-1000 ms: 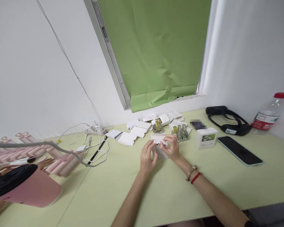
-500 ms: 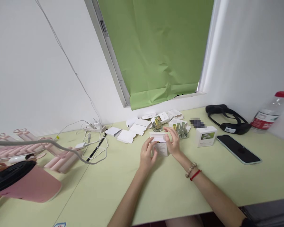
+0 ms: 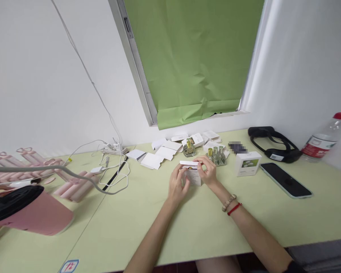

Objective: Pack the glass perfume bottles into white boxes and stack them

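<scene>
Between my hands stands a small white box (image 3: 193,177) with printed text on its near side. Its lid flap is partly folded down, and something gold shows in the gap beneath it. My left hand (image 3: 178,184) grips the box's left side with curled fingers. At the right top corner, my right hand (image 3: 207,170) pinches the flap. Just beyond are a round glass bottle (image 3: 189,149) with a gold cap and several slim glass bottles (image 3: 216,156) with gold and silver-green caps. A closed white box (image 3: 247,163) with a picture stands to the right.
Flattened white cartons (image 3: 166,151) lie along the back. On the right are a phone (image 3: 285,180), a black headset (image 3: 274,144) and a water bottle (image 3: 324,138). At left are a pink cup (image 3: 42,214), pink tubes (image 3: 76,185) and a power strip with cables (image 3: 113,149).
The box's lid flap has come down from upright towards the opening, with my right hand on it. My left hand stays on the box. The camera view has shifted slightly.
</scene>
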The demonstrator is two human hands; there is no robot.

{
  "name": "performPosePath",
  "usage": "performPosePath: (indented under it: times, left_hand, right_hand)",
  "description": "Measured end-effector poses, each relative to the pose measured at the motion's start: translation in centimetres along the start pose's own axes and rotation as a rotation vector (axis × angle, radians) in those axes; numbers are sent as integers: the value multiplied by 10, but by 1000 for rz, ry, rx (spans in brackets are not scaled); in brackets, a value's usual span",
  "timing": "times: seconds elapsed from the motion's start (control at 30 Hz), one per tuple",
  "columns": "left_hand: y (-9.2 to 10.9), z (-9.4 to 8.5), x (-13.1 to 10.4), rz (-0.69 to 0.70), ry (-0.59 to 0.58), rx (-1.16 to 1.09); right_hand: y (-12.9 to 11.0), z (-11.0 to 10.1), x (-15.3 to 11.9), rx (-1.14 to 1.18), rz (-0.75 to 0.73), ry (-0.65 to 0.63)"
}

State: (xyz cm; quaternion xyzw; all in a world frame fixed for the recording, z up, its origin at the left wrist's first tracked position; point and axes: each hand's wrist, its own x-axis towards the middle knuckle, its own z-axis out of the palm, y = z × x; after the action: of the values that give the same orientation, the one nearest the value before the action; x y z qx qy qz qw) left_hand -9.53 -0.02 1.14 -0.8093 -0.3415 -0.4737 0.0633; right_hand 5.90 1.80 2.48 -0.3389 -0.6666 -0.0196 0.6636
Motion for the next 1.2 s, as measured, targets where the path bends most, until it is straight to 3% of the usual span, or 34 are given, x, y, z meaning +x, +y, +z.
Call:
performPosePath:
  times: [0.27, 0.6, 0.87, 1.2]
  left_hand:
    - [1, 4, 0, -74, 16, -82]
    - [5, 9, 1, -165, -19, -89]
    - [9, 7, 1, -130, -51, -105]
    - [10, 6, -4, -165, -128, -74]
  right_hand:
    - [1, 2, -6, 9, -54, -62]
    - [0, 6, -10, 47, -4, -70]
    - [-2, 11, -16, 198, 55, -108]
    - [-4, 19, -20, 284, 228, 16]
